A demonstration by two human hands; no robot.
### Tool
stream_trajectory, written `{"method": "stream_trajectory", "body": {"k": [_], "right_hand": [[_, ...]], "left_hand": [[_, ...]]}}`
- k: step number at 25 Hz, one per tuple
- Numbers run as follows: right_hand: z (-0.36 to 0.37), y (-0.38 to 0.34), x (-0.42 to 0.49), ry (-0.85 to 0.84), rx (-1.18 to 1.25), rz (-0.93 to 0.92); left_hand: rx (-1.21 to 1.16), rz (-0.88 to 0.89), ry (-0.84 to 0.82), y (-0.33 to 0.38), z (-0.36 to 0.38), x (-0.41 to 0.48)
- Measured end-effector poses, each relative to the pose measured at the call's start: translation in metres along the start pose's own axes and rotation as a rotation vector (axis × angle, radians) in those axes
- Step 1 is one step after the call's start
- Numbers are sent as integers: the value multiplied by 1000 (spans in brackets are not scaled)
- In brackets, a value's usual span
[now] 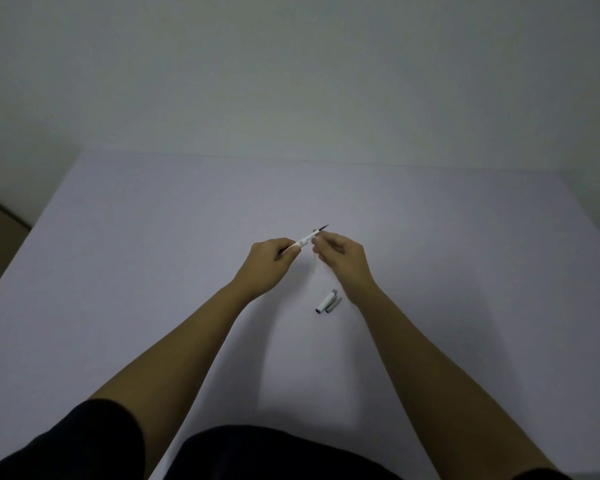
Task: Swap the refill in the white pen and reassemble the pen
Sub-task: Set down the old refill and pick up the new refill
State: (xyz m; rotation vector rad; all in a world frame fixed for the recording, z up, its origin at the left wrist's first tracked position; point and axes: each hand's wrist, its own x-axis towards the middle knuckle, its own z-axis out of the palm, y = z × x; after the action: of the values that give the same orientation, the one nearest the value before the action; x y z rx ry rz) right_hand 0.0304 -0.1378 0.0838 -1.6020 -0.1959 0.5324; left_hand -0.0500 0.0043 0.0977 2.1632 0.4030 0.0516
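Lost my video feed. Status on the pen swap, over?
Left hand grips white pen barrel, tip up and away. Right hand pinches near the tip, pale refill hanging below. Cap lying on table. Nothing blocking.

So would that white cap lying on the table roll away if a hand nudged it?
Probably not far: the white cap is round, but its clip likely stops rolling. It looks small and hollow, so likely light, and its smooth surface might slide on the table.

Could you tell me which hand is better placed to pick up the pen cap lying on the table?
Probably the right hand: the pen cap lies just beside its wrist, while the left hand is farther off and shut on the white pen.
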Motion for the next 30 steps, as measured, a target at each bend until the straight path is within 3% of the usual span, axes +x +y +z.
{"method": "stream_trajectory", "body": {"k": [6, 8, 10, 13, 30], "right_hand": [[-9, -8, 47, 181, 356, 154], [-16, 6, 63, 240, 197, 187], [-12, 40, 110, 270, -159, 275], [-13, 66, 102, 221, -523, 262], [-2, 60, 108, 184, -777, 94]], "left_hand": [[8, -15, -45, -14, 4, 5], [17, -34, -44, -23, 2, 6], [-8, -141, -37, -50, 4, 46], [-15, -124, -32, -47, 5, 47], [-15, -79, -19, -40, 3, 69]]}}
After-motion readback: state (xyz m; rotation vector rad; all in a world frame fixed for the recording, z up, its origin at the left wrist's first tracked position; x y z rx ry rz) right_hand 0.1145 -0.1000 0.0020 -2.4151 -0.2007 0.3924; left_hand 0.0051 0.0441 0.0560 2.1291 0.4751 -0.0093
